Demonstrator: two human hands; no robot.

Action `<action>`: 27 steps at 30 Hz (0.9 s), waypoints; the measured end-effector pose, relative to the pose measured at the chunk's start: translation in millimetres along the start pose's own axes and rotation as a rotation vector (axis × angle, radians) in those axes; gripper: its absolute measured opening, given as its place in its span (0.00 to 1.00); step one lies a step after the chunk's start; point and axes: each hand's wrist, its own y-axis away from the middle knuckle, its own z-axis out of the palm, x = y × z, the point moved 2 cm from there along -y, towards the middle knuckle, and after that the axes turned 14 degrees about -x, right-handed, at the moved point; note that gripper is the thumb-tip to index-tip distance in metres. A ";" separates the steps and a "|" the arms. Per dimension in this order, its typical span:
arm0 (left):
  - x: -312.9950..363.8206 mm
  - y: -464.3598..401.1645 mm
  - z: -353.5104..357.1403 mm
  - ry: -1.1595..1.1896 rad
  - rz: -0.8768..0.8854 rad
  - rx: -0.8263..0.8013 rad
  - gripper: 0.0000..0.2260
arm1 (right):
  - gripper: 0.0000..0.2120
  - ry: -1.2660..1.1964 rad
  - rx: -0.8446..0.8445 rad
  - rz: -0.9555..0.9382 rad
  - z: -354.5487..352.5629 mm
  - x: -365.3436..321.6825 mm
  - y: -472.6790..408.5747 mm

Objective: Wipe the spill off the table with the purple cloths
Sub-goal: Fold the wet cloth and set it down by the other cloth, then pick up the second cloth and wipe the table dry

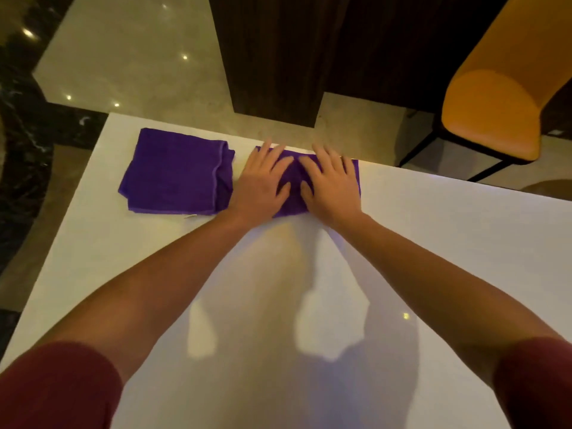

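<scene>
Near the far edge of the white worktop (433, 243), the left hand (263, 181) and right hand (332, 184) are pressing flat, fingers spread, on one purple cloth (294, 181); a second folded purple cloth (176, 171) is lying just left. No spill is showing, so wiping looks largely done.

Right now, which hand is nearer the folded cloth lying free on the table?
Left. The left hand lies flat just beside the folded cloth; the right hand presses the other cloth farther away.
</scene>
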 end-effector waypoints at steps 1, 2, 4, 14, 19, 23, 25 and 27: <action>2.9 2.7 9.2 -0.064 -0.024 -0.136 0.23 | 0.22 0.013 -0.087 -0.007 8.3 -5.2 2.8; 3.5 4.1 13.8 -0.092 -0.054 -0.204 0.23 | 0.23 0.005 -0.146 0.011 12.3 -7.4 4.7; 3.1 4.5 7.0 -0.057 -0.058 -0.219 0.24 | 0.24 -0.034 -0.163 0.050 8.6 -8.6 5.5; -154.1 113.2 -73.1 0.417 -0.975 0.194 0.31 | 0.26 -0.463 -0.006 0.056 -28.6 -99.2 32.3; -165.2 133.2 -71.0 0.960 -1.001 -0.010 0.24 | 0.22 -0.716 -0.108 0.078 -14.7 -148.6 60.9; -134.2 140.9 -102.2 1.242 -0.780 0.029 0.15 | 0.15 -0.870 -0.164 0.253 -13.4 -141.4 110.4; -105.5 152.2 -121.9 1.287 -0.638 0.082 0.17 | 0.11 -1.014 -0.211 0.330 -14.6 -127.5 139.7; -68.2 167.1 -139.9 1.259 -0.490 0.078 0.23 | 0.12 -1.221 -0.253 0.373 -21.0 -119.5 165.6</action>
